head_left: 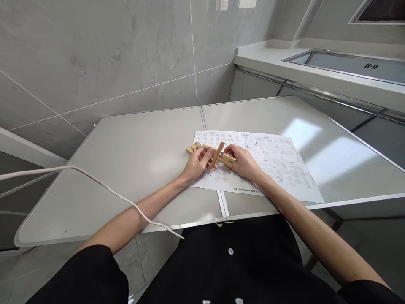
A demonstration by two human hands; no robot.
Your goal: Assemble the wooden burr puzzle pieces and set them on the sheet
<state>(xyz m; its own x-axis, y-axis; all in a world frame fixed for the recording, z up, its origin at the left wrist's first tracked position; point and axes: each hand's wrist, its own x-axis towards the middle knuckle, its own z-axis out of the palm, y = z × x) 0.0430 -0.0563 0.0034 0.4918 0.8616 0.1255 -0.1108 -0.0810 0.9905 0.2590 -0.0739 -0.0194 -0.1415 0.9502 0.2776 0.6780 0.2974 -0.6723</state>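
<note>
My left hand (pixel 198 161) pinches wooden puzzle pieces between thumb and fingers, just above a printed sheet. A darker flat wooden strip (pixel 217 155) slants across the pieces at that hand's fingertips. My right hand (pixel 243 161) is closed on a lighter notched wooden piece (pixel 227 160) with a dark mark near its end. The two pieces cross and touch between my hands; how they fit together is partly hidden by my fingers. Another notched wooden piece (pixel 193 147) lies on the table just beyond my left hand, at the sheet's left edge.
Beneath my hands lies the creased paper sheet (pixel 284 171), printed with small diagrams. It rests on a pale folding table (pixel 152 147) with a central seam. A white cable (pixel 104 185) passes over my left forearm. A counter with a sink (pixel 335 63) stands at the back right.
</note>
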